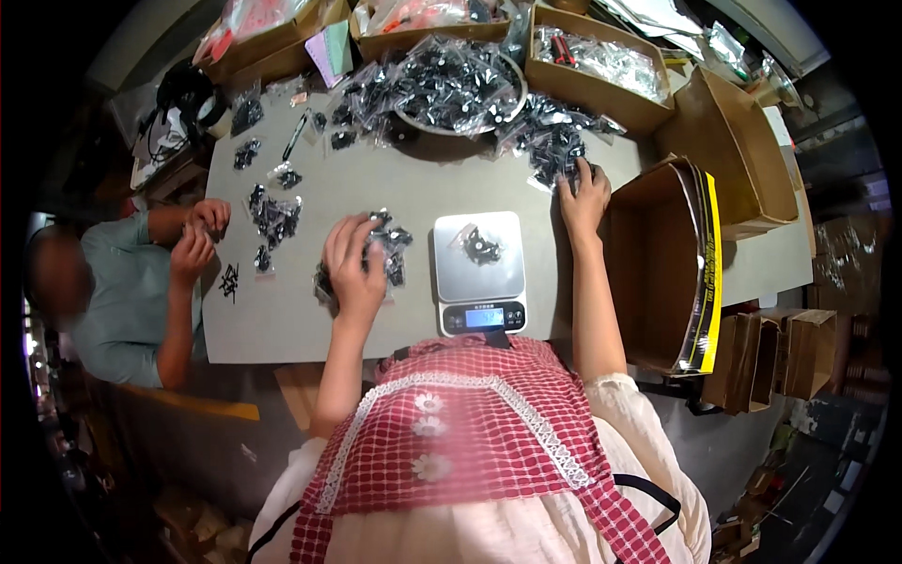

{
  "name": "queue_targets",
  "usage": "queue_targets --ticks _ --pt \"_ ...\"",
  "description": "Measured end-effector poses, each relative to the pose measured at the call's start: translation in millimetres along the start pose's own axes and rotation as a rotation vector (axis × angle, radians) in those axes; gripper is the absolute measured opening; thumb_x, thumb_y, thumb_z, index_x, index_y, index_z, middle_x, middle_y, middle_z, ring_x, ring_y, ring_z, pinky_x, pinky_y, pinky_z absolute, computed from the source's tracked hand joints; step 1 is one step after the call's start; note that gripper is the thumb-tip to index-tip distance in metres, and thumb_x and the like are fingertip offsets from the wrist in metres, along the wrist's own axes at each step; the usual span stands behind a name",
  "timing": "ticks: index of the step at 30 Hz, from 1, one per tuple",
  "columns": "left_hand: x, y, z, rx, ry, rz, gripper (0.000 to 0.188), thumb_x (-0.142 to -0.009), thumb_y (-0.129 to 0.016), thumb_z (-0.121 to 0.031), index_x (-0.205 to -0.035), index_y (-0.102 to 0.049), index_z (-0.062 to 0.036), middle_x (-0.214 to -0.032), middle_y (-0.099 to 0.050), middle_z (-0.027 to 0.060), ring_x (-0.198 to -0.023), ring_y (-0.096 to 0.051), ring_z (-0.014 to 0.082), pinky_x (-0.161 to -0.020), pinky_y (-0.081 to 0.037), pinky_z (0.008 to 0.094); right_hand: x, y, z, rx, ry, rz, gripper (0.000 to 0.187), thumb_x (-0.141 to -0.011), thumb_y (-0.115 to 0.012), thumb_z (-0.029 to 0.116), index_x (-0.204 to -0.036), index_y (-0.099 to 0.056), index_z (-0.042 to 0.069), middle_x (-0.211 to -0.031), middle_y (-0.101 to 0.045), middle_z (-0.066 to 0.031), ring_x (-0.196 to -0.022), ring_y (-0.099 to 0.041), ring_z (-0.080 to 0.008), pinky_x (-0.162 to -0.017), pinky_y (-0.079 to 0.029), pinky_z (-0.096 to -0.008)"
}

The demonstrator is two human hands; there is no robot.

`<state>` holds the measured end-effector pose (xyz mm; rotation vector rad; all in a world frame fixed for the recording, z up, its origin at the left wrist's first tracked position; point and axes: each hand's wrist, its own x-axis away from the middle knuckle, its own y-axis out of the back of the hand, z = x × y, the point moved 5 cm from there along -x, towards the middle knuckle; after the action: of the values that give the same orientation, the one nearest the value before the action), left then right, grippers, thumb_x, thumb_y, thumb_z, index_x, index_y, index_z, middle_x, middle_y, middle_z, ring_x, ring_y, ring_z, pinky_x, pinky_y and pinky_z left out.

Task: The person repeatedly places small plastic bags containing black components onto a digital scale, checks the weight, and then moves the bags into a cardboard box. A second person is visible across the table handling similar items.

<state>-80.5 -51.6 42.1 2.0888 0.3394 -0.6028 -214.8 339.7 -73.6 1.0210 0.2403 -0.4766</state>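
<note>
A small clear bag of black parts [481,246] lies on the silver plate of a digital scale [451,280], whose display is lit. My left hand [355,268] rests over a cluster of similar bags [395,254] left of the scale, its fingers apart and slightly blurred. Farther off to the right, my right hand [586,199] reaches into the edge of a heap of bagged black parts [556,150]. Its fingers are spread and touch the bags; I see none lifted in them.
Beyond the scale, a round container [522,89] overflows with bags. An open cardboard box [658,273] stands at the right table edge, with more boxes [728,150] behind. On the left, a co-worker's hands [202,235] are near bags [274,218], loose black pieces [228,280] and a pen [296,134].
</note>
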Motion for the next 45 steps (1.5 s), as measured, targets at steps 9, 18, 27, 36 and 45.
queue_targets --ticks 9,18,27,36,45 --pt "-21 -59 -56 0.189 -0.240 0.210 0.049 -0.087 -0.066 -0.015 -0.133 -0.056 -0.0045 -0.139 -0.052 0.0196 -0.128 -0.049 0.0385 -0.110 -0.035 0.0496 85 62 22 -0.096 0.053 0.083 0.059 -0.086 -0.065 0.003 -0.142 -0.050 0.004 -0.136 -0.052 -0.0274 -0.120 -0.052 -0.0451 -0.103 -0.045 -0.0478" --pt "-6 -103 -81 0.184 -0.452 0.422 0.043 -0.083 -0.069 -0.015 -0.123 -0.059 -0.0030 -0.133 -0.054 0.0187 -0.127 -0.050 0.0387 -0.109 -0.036 0.0503 106 89 40 -0.438 -0.062 0.127 0.034 -0.086 -0.070 0.007 -0.120 -0.068 0.006 -0.107 -0.068 -0.0123 -0.092 -0.063 -0.0274 -0.085 -0.051 -0.0372" --pt "-11 -57 -18 0.113 -0.071 0.262 0.017 -0.085 -0.066 -0.011 -0.099 -0.062 -0.0035 -0.097 -0.066 0.0145 -0.096 -0.064 0.0324 -0.086 -0.052 0.0410 53 67 98 -0.437 0.256 0.261 0.053 -0.092 -0.071 0.033 -0.134 -0.060 0.003 -0.141 -0.054 -0.0264 -0.132 -0.049 -0.0414 -0.112 -0.038 -0.0474" --pt "10 -25 90 -0.019 0.142 0.308 0.036 -0.096 -0.062 -0.036 -0.128 -0.068 -0.0214 -0.136 -0.062 0.0093 -0.125 -0.057 0.0321 -0.106 -0.039 0.0466 5 15 33 0.222 0.051 0.188 0.062 -0.086 -0.073 0.032 -0.139 -0.054 0.006 -0.130 -0.060 -0.0238 -0.117 -0.056 -0.0446 -0.100 -0.047 -0.0469" --pt "-8 -29 12 -0.241 -0.081 0.201 0.050 -0.091 -0.066 -0.040 -0.134 -0.063 -0.0142 -0.149 -0.049 0.0155 -0.141 -0.037 0.0383 -0.117 -0.017 0.0549 61 48 11 -0.746 -0.490 0.331 0.038 -0.085 -0.081 0.027 -0.108 -0.072 -0.003 -0.087 -0.071 -0.0075 -0.076 -0.065 -0.0172 -0.069 -0.050 -0.0297"
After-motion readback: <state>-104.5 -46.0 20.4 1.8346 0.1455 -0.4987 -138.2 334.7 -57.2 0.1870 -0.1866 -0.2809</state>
